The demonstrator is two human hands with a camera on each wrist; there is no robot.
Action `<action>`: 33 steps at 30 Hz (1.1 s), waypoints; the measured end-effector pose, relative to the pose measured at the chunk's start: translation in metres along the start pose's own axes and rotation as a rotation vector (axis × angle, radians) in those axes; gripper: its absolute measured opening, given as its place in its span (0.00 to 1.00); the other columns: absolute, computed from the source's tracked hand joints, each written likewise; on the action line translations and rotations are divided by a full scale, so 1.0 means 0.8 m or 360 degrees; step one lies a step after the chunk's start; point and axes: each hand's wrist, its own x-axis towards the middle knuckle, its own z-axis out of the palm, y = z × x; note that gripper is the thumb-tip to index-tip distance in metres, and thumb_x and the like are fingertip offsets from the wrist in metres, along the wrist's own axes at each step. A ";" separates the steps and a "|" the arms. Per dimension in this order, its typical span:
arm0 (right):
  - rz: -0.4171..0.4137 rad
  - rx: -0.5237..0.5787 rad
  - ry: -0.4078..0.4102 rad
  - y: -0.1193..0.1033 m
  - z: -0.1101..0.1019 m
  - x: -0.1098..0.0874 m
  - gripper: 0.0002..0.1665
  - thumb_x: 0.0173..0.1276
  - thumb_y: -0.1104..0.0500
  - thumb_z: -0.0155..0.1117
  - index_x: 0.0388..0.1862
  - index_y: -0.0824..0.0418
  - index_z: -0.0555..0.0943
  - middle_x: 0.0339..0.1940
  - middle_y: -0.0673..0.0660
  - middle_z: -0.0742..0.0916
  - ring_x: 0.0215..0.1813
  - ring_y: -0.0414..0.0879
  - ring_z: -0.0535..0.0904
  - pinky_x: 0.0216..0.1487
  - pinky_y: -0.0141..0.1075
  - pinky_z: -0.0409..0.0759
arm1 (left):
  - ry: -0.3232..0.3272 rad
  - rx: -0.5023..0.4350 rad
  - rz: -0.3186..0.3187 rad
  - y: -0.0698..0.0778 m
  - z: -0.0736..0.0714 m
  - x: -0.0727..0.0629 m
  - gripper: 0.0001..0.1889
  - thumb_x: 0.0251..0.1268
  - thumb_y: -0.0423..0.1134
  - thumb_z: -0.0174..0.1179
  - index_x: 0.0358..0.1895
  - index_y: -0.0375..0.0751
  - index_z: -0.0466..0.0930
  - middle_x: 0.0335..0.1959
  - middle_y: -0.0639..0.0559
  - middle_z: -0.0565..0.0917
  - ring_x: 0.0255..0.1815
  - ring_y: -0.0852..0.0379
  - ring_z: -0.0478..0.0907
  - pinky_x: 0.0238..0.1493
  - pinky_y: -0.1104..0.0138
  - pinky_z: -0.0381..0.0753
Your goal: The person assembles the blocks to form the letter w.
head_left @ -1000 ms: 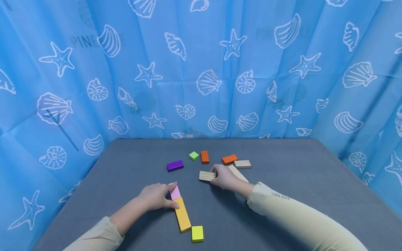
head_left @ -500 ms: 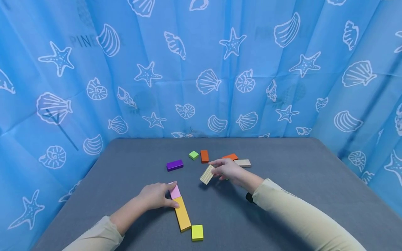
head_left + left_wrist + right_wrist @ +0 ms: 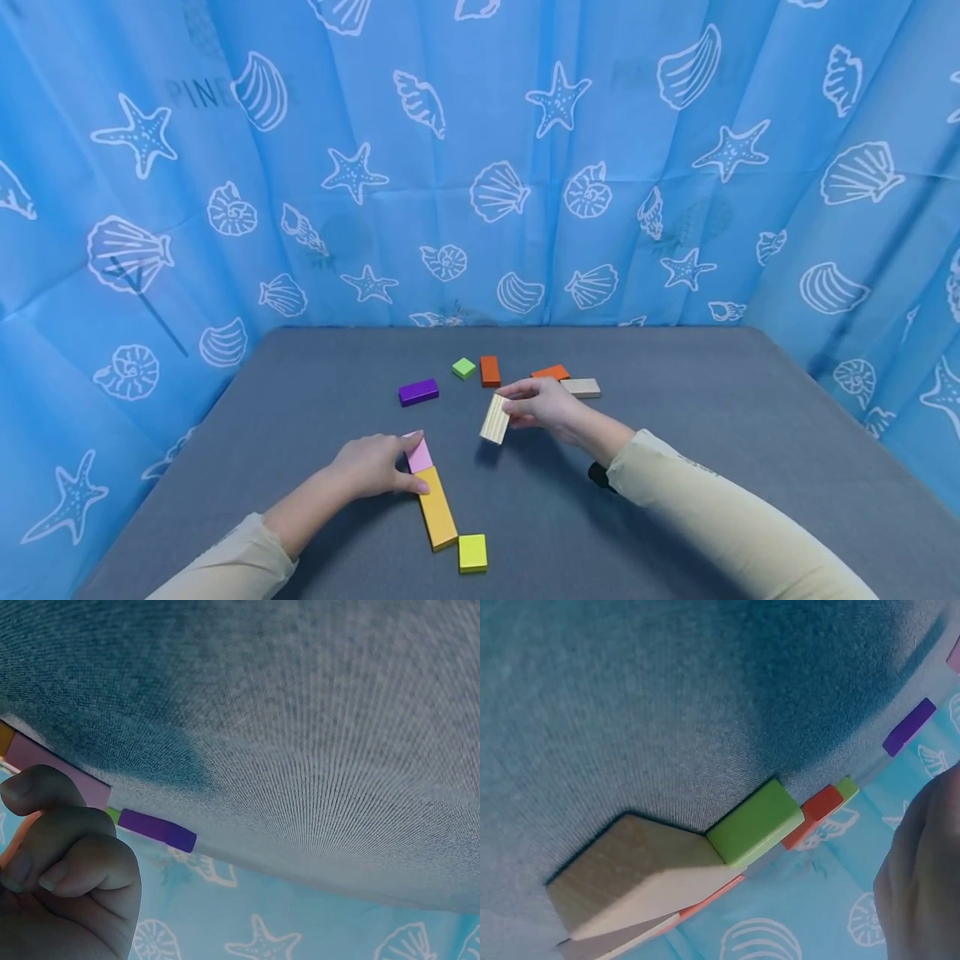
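We note: right hand (image 3: 549,407) pinches a pale wooden rectangular block (image 3: 495,422), tilted, above the grey table's (image 3: 675,442) middle. We judge it light, stiff, not slippery; hold by opposite edges. Left hand (image 3: 371,467), thumb and finger spread, touches a pink rectangular block (image 3: 421,457).

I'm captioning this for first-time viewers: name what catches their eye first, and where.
First, probably the blue fabric curtain with a white shell-and-starfish print, filling the background behind the grey cloth-covered table. Next, the pale wooden rectangular block, tilted in the person's right hand near the middle. Then the bright yellow square block, low in the head view beside a long orange-yellow rectangular block.
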 end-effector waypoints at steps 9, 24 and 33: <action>0.0008 -0.0072 -0.0047 0.002 0.003 -0.009 0.16 0.68 0.68 0.62 0.54 0.69 0.82 0.45 0.59 0.85 0.38 0.45 0.82 0.46 0.44 0.81 | 0.0001 0.0002 0.0003 0.000 -0.002 -0.002 0.46 0.47 0.64 0.70 0.71 0.47 0.68 0.62 0.44 0.78 0.61 0.41 0.74 0.52 0.44 0.74; 0.0052 -0.0253 -0.0281 0.014 0.015 -0.033 0.12 0.66 0.67 0.65 0.48 0.68 0.82 0.36 0.56 0.85 0.35 0.46 0.80 0.42 0.40 0.81 | 0.0007 0.0014 0.0002 0.001 -0.001 -0.001 0.47 0.47 0.65 0.69 0.71 0.47 0.68 0.62 0.44 0.78 0.61 0.41 0.74 0.53 0.44 0.73; 0.0093 -0.0413 -0.0315 0.022 0.026 -0.040 0.09 0.64 0.67 0.67 0.44 0.67 0.82 0.33 0.54 0.84 0.35 0.44 0.79 0.41 0.40 0.81 | 0.0008 0.0000 0.0018 0.000 -0.001 -0.002 0.46 0.48 0.64 0.70 0.71 0.46 0.68 0.62 0.44 0.77 0.62 0.41 0.74 0.53 0.43 0.73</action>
